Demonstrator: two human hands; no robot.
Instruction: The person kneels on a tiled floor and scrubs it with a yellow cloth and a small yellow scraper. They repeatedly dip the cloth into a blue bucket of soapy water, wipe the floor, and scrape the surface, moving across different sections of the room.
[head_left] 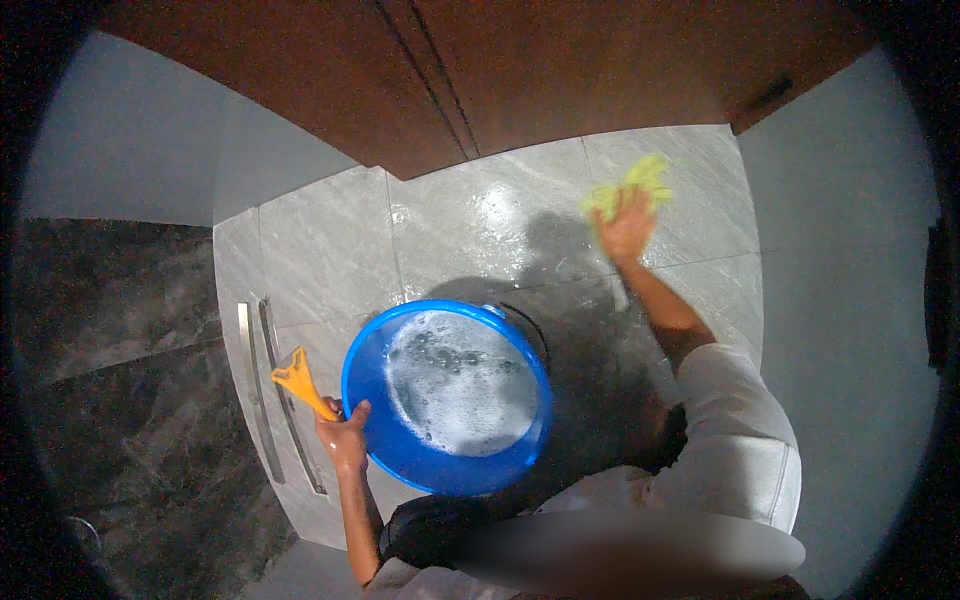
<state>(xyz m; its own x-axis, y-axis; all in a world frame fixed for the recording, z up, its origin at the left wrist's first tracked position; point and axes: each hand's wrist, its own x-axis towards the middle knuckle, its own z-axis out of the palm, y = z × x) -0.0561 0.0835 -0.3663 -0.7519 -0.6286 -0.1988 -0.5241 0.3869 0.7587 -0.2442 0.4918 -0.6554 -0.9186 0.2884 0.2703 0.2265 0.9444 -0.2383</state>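
My right hand [628, 228] is stretched forward over the floor, fingers on a crumpled yellow-green cloth [648, 178] lying against the wet tiles. Its fingers are slightly smeared by motion. My left hand [345, 437] is at the left side of a blue bucket [365, 450], thumb by the rim. That hand also grips an orange hand tool [295, 380] with a flared, flat head, pointing away to the left. White, foamy water [460, 385] stands in the bucket, which looks tilted. The bucket's dark handle [535, 325] hangs off its far right side.
Grey tiled floor [320, 230] shines wet. A brown door panel [560, 70] closes off the far side. On the left, a long metal floor drain [265, 400] runs beside a dark stone-patterned surface [120, 320]. A grey wall [840, 300] bounds the right.
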